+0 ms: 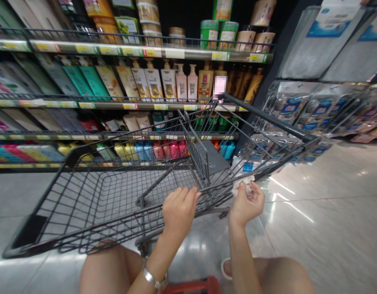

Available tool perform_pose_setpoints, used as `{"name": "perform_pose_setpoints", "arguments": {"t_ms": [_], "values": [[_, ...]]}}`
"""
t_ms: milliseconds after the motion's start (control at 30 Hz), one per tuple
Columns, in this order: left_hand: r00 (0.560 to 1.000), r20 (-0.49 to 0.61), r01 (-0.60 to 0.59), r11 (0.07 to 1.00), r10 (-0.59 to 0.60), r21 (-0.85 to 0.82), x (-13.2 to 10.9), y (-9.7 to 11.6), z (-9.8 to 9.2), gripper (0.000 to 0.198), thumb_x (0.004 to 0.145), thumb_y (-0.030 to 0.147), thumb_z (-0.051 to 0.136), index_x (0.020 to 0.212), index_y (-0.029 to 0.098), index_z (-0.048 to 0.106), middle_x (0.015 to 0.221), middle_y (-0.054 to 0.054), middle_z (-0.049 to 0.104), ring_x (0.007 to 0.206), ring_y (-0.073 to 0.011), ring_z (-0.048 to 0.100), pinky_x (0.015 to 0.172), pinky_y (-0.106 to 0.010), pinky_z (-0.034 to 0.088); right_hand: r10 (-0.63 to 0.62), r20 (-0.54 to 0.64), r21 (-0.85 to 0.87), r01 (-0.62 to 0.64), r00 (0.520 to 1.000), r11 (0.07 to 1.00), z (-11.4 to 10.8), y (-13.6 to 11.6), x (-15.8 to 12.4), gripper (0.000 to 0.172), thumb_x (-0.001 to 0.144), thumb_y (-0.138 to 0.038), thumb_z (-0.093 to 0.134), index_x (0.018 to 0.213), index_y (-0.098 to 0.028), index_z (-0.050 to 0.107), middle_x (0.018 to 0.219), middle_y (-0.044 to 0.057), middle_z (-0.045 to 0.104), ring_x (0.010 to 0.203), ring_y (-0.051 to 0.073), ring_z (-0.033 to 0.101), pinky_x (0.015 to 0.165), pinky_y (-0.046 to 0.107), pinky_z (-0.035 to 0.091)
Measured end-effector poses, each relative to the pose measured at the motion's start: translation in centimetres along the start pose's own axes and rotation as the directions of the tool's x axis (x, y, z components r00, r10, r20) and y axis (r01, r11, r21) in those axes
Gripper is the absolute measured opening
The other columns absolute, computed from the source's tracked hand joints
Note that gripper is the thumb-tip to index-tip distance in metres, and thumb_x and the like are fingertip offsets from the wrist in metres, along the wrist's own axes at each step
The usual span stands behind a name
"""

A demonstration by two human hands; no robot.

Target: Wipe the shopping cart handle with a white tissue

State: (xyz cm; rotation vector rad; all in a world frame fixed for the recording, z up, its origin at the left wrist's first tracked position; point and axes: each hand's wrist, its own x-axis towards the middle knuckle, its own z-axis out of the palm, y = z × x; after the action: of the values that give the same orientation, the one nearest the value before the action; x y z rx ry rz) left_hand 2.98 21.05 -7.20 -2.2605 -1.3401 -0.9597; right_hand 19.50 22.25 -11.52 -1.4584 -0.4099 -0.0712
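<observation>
A dark grey wire shopping cart stands sideways in front of me, its basket to the left and its push handle at the upper right. My left hand is closed around the near top rail of the cart, close to the middle. Farther right along that rail, my right hand pinches a crumpled white wipe against the wire. The wipe is partly covered by the fingers. Inside the cart, a grey fold-down child seat flap shows near the handle end.
Behind the cart, shelves hold rows of shampoo bottles and jars. Packaged goods hang on hooks at the right. A red stool-like object is between my knees, above the shiny tiled floor.
</observation>
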Motion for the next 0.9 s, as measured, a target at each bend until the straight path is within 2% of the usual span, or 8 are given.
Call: {"name": "perform_pose_setpoints", "arguments": {"t_ms": [167,300,367,400,467,633,767,900], "values": [[1.000,0.008,0.005,1.000,-0.005,0.003,0.2,0.2,-0.2,0.019,0.092,0.030,0.049,0.088,0.019,0.064,0.063,0.001,0.060,0.064,-0.0161,0.052,0.059,-0.030,0.034,-0.273,0.061,-0.056,0.276,0.960,0.959,-0.6,0.0,-0.2,0.021,0.084,-0.031,0.060,0.088,-0.012,0.070,0.094,0.012,0.065,0.090,0.022,0.062,0.078,0.038,0.051],[1.000,0.023,0.008,1.000,-0.008,0.000,0.2,0.2,-0.4,0.020,0.092,0.029,0.049,0.088,0.018,0.064,0.064,0.001,0.060,0.064,-0.0157,0.052,0.059,-0.030,0.035,-0.519,0.232,-0.100,0.551,0.822,0.828,-1.5,0.0,-0.1,0.021,0.087,-0.024,0.056,0.100,-0.012,0.068,0.118,0.019,0.060,0.111,0.027,0.057,0.091,0.047,0.047],[1.000,0.028,0.014,1.000,-0.014,0.003,0.2,0.3,-0.4,0.020,0.092,0.029,0.048,0.089,0.018,0.065,0.064,0.001,0.060,0.064,-0.0154,0.052,0.059,-0.030,0.035,-0.554,0.344,-0.142,0.625,0.758,0.768,-2.0,0.1,-0.3,0.026,0.087,-0.022,0.056,0.110,-0.011,0.064,0.127,0.022,0.055,0.120,0.029,0.051,0.095,0.051,0.044],[0.999,0.030,0.018,1.000,-0.018,0.005,0.2,0.3,-0.5,0.020,0.092,0.029,0.048,0.089,0.018,0.065,0.064,0.001,0.060,0.064,-0.0153,0.053,0.060,-0.030,0.035,-0.547,0.377,-0.156,0.633,0.747,0.758,-2.2,0.2,-0.4,0.029,0.087,-0.022,0.055,0.113,-0.011,0.062,0.129,0.022,0.054,0.123,0.029,0.049,0.096,0.051,0.043],[0.999,0.038,0.025,1.000,-0.026,0.009,0.2,0.3,-0.5,0.020,0.092,0.029,0.048,0.089,0.019,0.065,0.064,0.001,0.060,0.065,-0.0155,0.053,0.060,-0.030,0.035,-0.517,0.387,-0.154,0.606,0.764,0.780,-2.3,0.5,-0.8,0.029,0.088,-0.022,0.053,0.114,-0.012,0.060,0.126,0.021,0.055,0.122,0.028,0.050,0.096,0.051,0.043],[0.998,0.059,0.030,0.999,-0.030,0.012,0.2,0.3,-0.5,0.021,0.093,0.031,0.047,0.089,0.019,0.065,0.063,0.000,0.060,0.064,-0.0155,0.053,0.060,-0.030,0.034,-0.434,0.244,-0.109,0.469,0.867,0.876,-2.0,2.2,-1.7,0.017,0.085,-0.024,0.059,0.095,-0.013,0.065,0.106,0.017,0.063,0.103,0.024,0.060,0.086,0.043,0.051],[0.999,0.042,0.026,1.000,-0.026,0.004,0.2,0.3,-0.5,0.020,0.092,0.030,0.048,0.088,0.019,0.064,0.063,0.001,0.060,0.064,-0.0155,0.052,0.059,-0.030,0.034,-0.327,0.195,-0.108,0.352,0.925,0.930,-1.4,4.5,-3.1,0.012,0.079,-0.025,0.064,0.083,-0.014,0.065,0.096,0.014,0.064,0.091,0.021,0.063,0.076,0.037,0.053],[0.999,0.035,0.024,1.000,-0.024,-0.003,0.2,0.3,-0.3,0.019,0.092,0.030,0.049,0.088,0.019,0.064,0.064,0.001,0.061,0.064,-0.0160,0.052,0.059,-0.030,0.034,-0.198,0.202,-0.086,0.219,0.959,0.972,-0.8,7.1,-5.4,0.015,0.078,-0.029,0.062,0.073,-0.015,0.061,0.088,0.012,0.065,0.086,0.022,0.064,0.077,0.037,0.051]]}}
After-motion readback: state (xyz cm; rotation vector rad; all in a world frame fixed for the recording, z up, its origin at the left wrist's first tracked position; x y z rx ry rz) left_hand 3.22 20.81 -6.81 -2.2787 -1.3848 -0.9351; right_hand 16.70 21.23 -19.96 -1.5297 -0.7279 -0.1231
